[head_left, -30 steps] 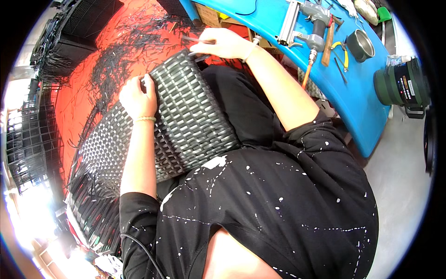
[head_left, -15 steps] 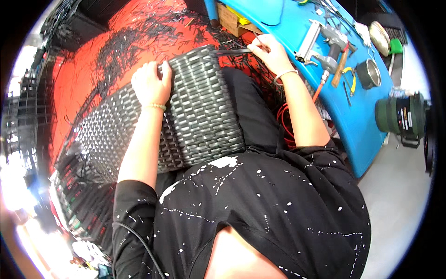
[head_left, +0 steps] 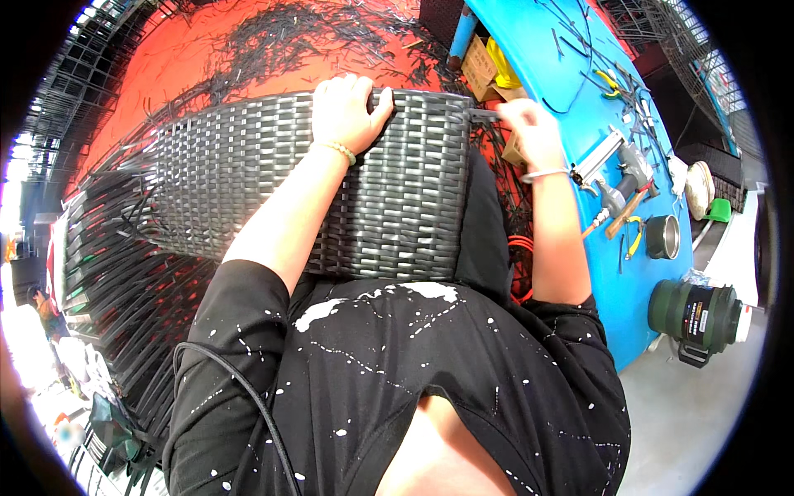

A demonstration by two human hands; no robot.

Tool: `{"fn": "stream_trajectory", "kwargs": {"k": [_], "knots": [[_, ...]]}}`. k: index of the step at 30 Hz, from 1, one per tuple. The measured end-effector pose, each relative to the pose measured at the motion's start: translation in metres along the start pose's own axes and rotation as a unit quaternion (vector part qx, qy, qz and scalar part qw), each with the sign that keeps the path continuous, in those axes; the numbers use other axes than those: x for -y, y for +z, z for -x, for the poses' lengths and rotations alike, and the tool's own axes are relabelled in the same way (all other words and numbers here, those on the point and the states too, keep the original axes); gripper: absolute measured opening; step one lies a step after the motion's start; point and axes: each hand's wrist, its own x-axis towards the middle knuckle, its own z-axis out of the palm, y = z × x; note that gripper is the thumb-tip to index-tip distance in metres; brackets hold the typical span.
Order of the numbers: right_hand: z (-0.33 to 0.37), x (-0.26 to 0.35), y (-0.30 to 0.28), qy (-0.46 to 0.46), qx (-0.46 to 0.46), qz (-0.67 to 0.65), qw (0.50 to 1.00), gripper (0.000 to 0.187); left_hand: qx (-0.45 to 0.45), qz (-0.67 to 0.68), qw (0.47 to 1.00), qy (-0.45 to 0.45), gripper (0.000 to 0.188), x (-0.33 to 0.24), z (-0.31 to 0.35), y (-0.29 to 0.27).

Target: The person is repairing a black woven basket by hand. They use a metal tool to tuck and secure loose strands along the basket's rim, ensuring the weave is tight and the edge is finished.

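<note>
A dark grey woven wicker panel (head_left: 413, 190) lies across my lap, its far edge curving away to the left. My left hand (head_left: 347, 116) is wrapped over that far edge, fingers on top and thumb to the right. From the panel's far right corner a dark flat strip (head_left: 484, 114) runs out to the right. My right hand (head_left: 533, 136) is closed on the strip's end, its fingers slightly blurred by motion. Many long loose dark strips (head_left: 116, 273) fan out from the panel's left end.
On the right, a blue table (head_left: 595, 289) holds a nail gun (head_left: 633, 178), a hammer (head_left: 626, 217), yellow-handled pliers (head_left: 635, 240) and a metal cup (head_left: 662, 237). Strip scraps (head_left: 306, 45) litter the red floor covering (head_left: 182, 58). A cardboard box (head_left: 480, 70) stands under the table; a dark green jug (head_left: 693, 312) is beside it.
The whole view has shifted, with the panel now appearing farther right and more level. My left hand is still on its far edge. My right hand still holds the strip, with less of it showing.
</note>
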Motion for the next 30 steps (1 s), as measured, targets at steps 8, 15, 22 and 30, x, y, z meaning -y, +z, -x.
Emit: {"fn": "stream_trajectory", "kwargs": {"k": [8,15,22,30], "knots": [[0.038,0.004,-0.143,-0.043,-0.218,0.322,0.920,0.025,0.000,-0.004,1.000,-0.013,0.027,-0.005,-0.001,0.003],[0.012,0.051,-0.004,-0.066,0.002,0.121,0.990,0.037,0.006,-0.001,1.000,-0.009,0.031,-0.003,-0.004,0.003],[0.002,0.019,0.014,0.099,0.012,0.020,0.995,0.036,0.020,-0.004,1.000,0.008,0.023,-0.003,-0.004,0.001],[0.071,-0.015,-0.321,0.025,-0.413,-0.366,0.834,0.023,0.025,0.002,1.000,0.002,0.022,-0.009,-0.002,0.000]]}}
